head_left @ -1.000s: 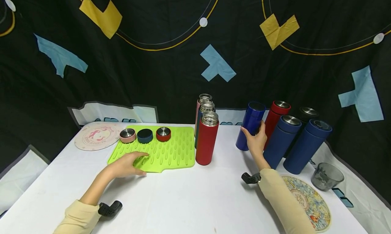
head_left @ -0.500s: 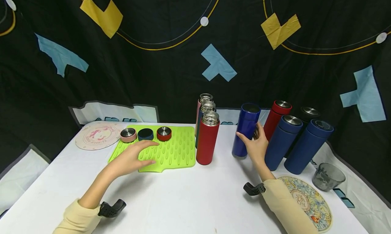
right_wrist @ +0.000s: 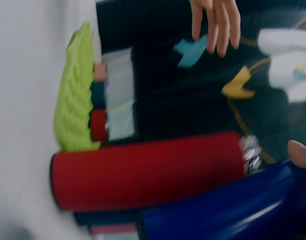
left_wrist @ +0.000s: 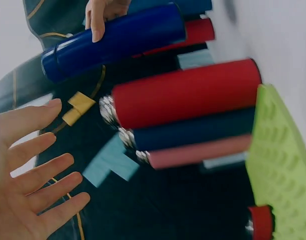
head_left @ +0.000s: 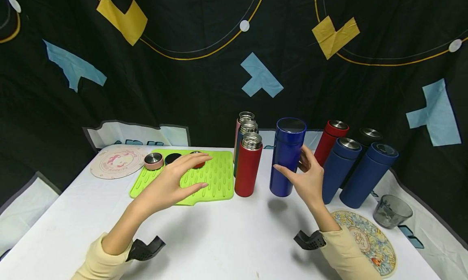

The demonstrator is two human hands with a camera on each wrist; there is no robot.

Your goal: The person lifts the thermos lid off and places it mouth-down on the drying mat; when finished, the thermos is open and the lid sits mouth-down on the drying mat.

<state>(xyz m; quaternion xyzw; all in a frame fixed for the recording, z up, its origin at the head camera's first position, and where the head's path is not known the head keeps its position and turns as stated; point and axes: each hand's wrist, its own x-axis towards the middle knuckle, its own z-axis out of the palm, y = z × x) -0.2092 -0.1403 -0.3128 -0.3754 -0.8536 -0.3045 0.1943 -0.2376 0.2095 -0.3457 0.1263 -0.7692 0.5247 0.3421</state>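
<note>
My right hand [head_left: 305, 178] grips a glossy blue thermos [head_left: 287, 160] with its lid on, and holds it up off the table. Thumb and fingers lie on opposite sides of its body. My left hand [head_left: 170, 186] hovers over the front of the green mat [head_left: 219, 178], fingers spread and nothing in them; in the left wrist view its palm [left_wrist: 18, 175] is bare. Between the hands stands a lidless red thermos [head_left: 248, 170], with a dark blue thermos [head_left: 248, 126] and a pink thermos [head_left: 245, 116] lined up behind it, also lidless.
On the mat sit a pink lid [head_left: 153, 161], a dark blue lid [head_left: 172, 157] and a red lid [head_left: 199, 165], partly behind my left hand. At right stand several lidded thermoses [head_left: 367, 176], a glass cup [head_left: 392, 211] and a patterned round mat [head_left: 365, 239]. A pink round mat [head_left: 117, 162] lies far left.
My right hand has lifted the blue thermos from the table and brought it left and nearer. My left hand has risen and moved right, its fingers opening wider.
</note>
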